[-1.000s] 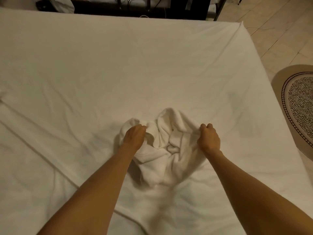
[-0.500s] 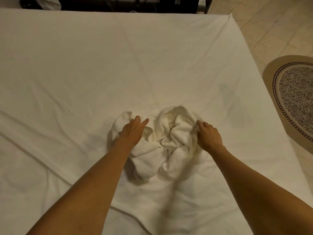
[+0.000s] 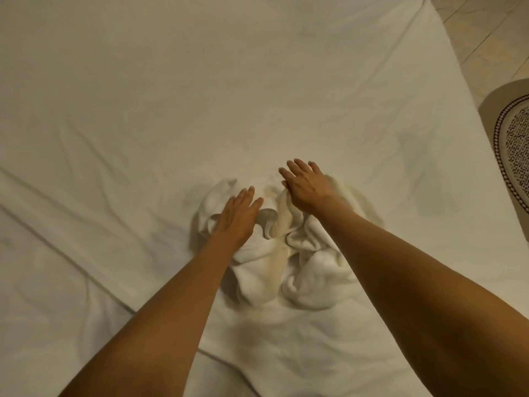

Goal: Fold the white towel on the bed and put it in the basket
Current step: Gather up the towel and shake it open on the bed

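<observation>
The white towel (image 3: 289, 253) lies crumpled on the bed (image 3: 143, 96), bunched under and between the 2 hands, likely so its edges can be found and spread flat. The left hand (image 3: 239, 216) rests flat, fingers together, gripping nothing. The right hand (image 3: 305, 184) reaches farther, fingers splayed, palm down. No basket is visible.

A wide bed (image 3: 200, 96) under a creased white sheet fills nearly everything. Pale floor tiles (image 3: 492, 38) show at upper right, with a patterned oval rug (image 3: 515, 144) at the right edge. Light is dim, warm.
</observation>
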A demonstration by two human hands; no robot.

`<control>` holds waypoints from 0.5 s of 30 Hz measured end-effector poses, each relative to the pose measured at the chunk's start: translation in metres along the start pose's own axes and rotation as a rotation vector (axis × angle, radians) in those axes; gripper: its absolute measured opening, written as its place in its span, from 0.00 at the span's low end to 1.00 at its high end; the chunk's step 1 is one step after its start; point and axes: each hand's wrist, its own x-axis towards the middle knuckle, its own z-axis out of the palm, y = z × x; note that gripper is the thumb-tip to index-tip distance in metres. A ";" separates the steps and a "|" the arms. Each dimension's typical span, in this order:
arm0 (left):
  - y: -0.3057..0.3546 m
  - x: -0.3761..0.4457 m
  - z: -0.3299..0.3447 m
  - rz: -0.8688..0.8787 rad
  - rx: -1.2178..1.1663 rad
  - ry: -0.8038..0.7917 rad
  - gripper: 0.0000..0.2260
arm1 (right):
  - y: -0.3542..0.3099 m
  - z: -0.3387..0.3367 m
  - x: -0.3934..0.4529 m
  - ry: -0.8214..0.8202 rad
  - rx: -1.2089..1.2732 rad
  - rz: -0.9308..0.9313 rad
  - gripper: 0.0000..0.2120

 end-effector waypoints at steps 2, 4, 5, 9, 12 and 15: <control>0.000 0.001 0.001 -0.016 0.010 -0.029 0.25 | 0.002 0.007 0.006 -0.082 -0.059 0.007 0.21; -0.001 0.002 0.003 -0.024 0.027 -0.060 0.26 | 0.007 0.017 0.000 -0.148 -0.096 -0.004 0.21; -0.001 0.002 0.005 -0.029 0.034 -0.070 0.27 | 0.010 0.023 -0.006 -0.173 -0.101 -0.011 0.21; -0.004 -0.002 0.009 -0.041 0.064 -0.095 0.27 | 0.024 0.042 -0.032 -0.164 -0.064 0.012 0.21; -0.006 -0.009 0.016 -0.055 0.096 -0.111 0.27 | 0.029 0.051 -0.053 -0.171 -0.054 0.038 0.26; -0.010 -0.018 0.023 -0.064 0.095 -0.118 0.27 | 0.035 0.059 -0.076 -0.151 -0.007 0.110 0.27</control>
